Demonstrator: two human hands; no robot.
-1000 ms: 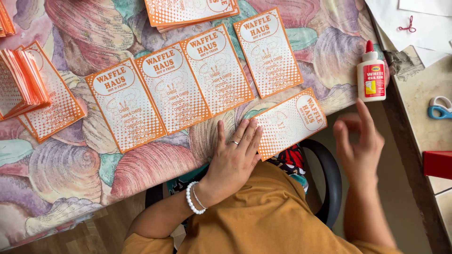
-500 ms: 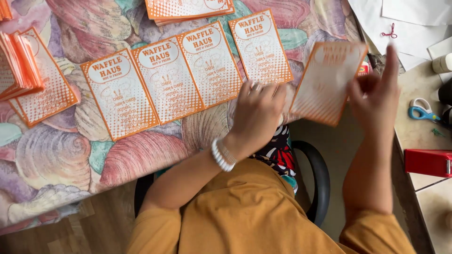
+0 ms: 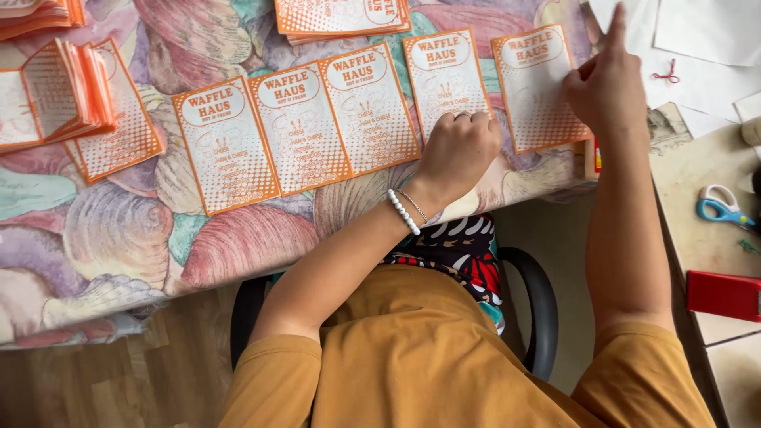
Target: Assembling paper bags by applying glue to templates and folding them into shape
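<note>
Five orange-and-white printed cards lie side by side in a row on the shell-patterned tablecloth [image 3: 119,238]. My right hand [image 3: 606,87] rests on the right edge of the rightmost card [image 3: 533,79], fingers curled on it and index finger stretched up. My left hand [image 3: 458,150], with a white bead bracelet at the wrist, is curled into a loose fist. Its knuckles press on the lower edge of the fourth card [image 3: 445,75]. Nothing is inside it.
A stack of the same cards [image 3: 341,16] lies above the row, and another pile [image 3: 55,87] at the left. A glue bottle [image 3: 592,158] peeks out under my right wrist. Blue scissors [image 3: 721,208], a red box [image 3: 725,295] and white papers [image 3: 697,47] sit at the right.
My right hand lifted a card from the table's front edge and laid it at the right end of the row. My left hand slid up and curled shut by the fourth card.
</note>
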